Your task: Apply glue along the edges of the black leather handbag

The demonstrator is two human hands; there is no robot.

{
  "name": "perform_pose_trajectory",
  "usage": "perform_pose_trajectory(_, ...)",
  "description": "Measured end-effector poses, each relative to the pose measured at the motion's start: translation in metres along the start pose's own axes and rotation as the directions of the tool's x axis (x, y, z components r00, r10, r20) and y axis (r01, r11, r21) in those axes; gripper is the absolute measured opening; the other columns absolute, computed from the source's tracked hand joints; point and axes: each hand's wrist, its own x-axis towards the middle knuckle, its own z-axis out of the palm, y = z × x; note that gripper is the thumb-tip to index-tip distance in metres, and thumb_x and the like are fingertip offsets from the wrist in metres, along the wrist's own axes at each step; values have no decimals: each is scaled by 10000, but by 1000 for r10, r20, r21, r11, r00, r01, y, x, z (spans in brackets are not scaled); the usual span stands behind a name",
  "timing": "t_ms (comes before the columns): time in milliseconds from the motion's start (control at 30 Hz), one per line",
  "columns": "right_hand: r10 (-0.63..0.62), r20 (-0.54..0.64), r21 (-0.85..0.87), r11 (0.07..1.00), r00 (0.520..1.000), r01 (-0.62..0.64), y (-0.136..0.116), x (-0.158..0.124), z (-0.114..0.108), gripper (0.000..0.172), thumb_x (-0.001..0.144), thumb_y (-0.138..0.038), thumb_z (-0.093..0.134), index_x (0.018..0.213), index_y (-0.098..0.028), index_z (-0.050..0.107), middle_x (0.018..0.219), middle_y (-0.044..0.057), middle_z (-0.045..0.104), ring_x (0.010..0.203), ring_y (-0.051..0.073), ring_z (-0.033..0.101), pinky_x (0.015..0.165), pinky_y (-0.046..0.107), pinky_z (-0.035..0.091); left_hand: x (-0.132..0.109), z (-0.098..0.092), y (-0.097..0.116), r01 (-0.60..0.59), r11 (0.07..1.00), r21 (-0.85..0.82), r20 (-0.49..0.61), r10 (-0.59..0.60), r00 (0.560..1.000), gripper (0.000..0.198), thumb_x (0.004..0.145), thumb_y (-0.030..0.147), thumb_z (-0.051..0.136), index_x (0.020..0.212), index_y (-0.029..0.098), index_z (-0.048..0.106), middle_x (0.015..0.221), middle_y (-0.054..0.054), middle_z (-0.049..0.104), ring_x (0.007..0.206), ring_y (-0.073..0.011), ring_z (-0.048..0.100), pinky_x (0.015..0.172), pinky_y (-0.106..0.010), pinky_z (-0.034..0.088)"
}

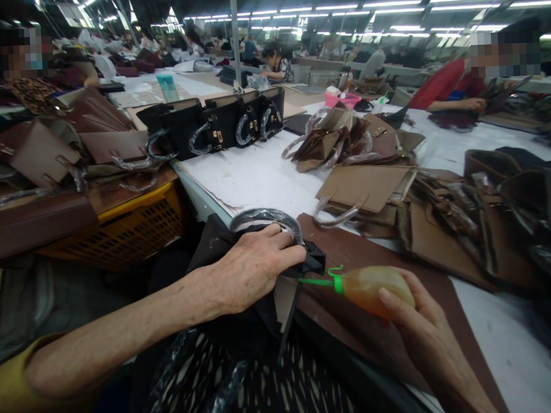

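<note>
My left hand [246, 272] is closed on a black handbag [213, 242], near the base of its plastic-wrapped handle [267, 216]. The bag rests at the table edge, over my lap. In my right hand [422, 322] is a squeeze bottle [374, 287] of amber liquid with a green nozzle, lying nearly level. Its nozzle tip points left and meets the bag's edge just below my left fingers; whether it touches cannot be made out. A brown sheet [426, 303] lies on the table under the bottle.
Black handbags [221, 123] stand in a row at the back of the white table [256, 177]. Brown bags [345, 136] are heaped at right, others at left above a yellow crate [125, 225]. A pink basket [341, 100] sits farther back. People work on both sides.
</note>
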Motion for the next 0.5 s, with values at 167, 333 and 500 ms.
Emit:
perform_pose_trajectory(167, -6, 48, -2, 1000, 999, 6, -5, -3, 3, 426, 778, -528, 632, 1043, -213, 519, 852, 9, 595, 743, 197, 534, 599, 223, 455, -1, 0, 0, 1, 1000, -3, -6, -1, 1000, 235, 821, 11, 376, 924, 192, 484, 918, -33, 514, 857, -187, 425, 706, -297, 390)
perform_pose_trajectory(333, 40, 103, 93, 994, 994, -49, -3, -11, 0, 464, 759, -505, 658, 1069, -193, 508, 821, 31, 590, 694, 208, 532, 553, 246, 445, 0, -1, -1, -10, 1000, 4, -22, 11, 1000, 230, 831, 11, 355, 903, 180, 493, 895, -35, 510, 839, -183, 425, 692, -293, 387)
perform_pose_trajectory(500, 78, 151, 197, 975, 985, -107, -1, -22, 0, 459, 746, -469, 677, 1084, -214, 500, 821, 24, 582, 718, 209, 534, 485, 221, 397, -1, 1, -1, -5, 1000, 6, -13, 5, 1000, 240, 821, 15, 358, 925, 181, 498, 896, -41, 509, 853, -189, 426, 709, -295, 387)
